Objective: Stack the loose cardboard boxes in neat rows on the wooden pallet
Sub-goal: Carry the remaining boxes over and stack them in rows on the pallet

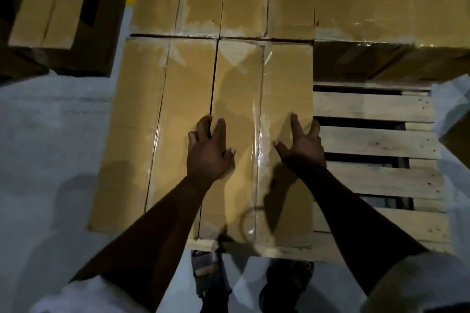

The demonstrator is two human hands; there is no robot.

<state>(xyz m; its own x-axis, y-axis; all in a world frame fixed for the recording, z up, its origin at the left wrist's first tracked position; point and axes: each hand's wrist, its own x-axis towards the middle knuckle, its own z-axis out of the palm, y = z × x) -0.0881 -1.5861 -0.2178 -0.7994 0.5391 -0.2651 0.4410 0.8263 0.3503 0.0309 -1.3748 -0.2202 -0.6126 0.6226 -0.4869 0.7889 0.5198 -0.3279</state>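
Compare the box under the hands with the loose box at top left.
The box under the hands lies on the pallet; the loose box stands off it. The first lines up with its neighbours; the loose box sits askew. The left hand and right hand touch the first, not the loose box. Both are taped brown cardboard.

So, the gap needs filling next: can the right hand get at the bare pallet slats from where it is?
Probably yes: the right hand rests at the right edge of the near box, and the pallet slats lie uncovered just beside it.
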